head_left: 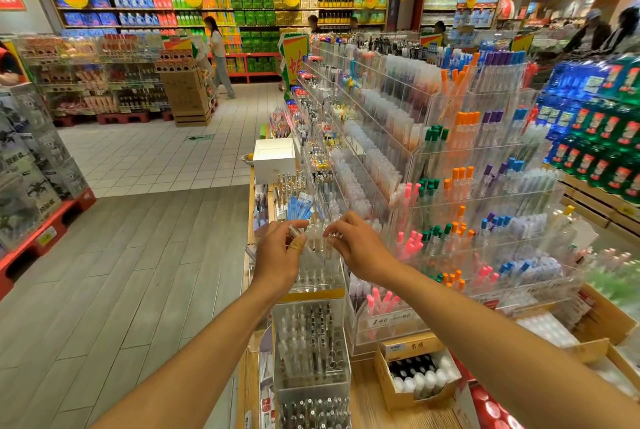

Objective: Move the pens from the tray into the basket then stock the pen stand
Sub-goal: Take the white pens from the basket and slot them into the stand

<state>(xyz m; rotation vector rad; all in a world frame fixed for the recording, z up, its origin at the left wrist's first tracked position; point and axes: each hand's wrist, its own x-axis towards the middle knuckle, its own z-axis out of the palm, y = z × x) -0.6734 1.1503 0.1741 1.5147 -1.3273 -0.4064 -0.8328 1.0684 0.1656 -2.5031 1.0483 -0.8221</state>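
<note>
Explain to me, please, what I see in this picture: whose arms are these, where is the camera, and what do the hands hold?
No machine is here. The picture comes from a wide-angle camera worn on a person's head, looking forward and down, so the two bare arms are that person's own. The place is a shop. In front stands a clear pen stand with many tiers of pens, on a wooden counter. Both hands reach over a small clear compartment of clear pens. The left hand pinches a thin clear pen between its fingertips. The right hand has curled fingers at the pen tops, but whether it grips one I cannot tell. Nearer lies an open cardboard box of pens, and farther back a white box.
</note>
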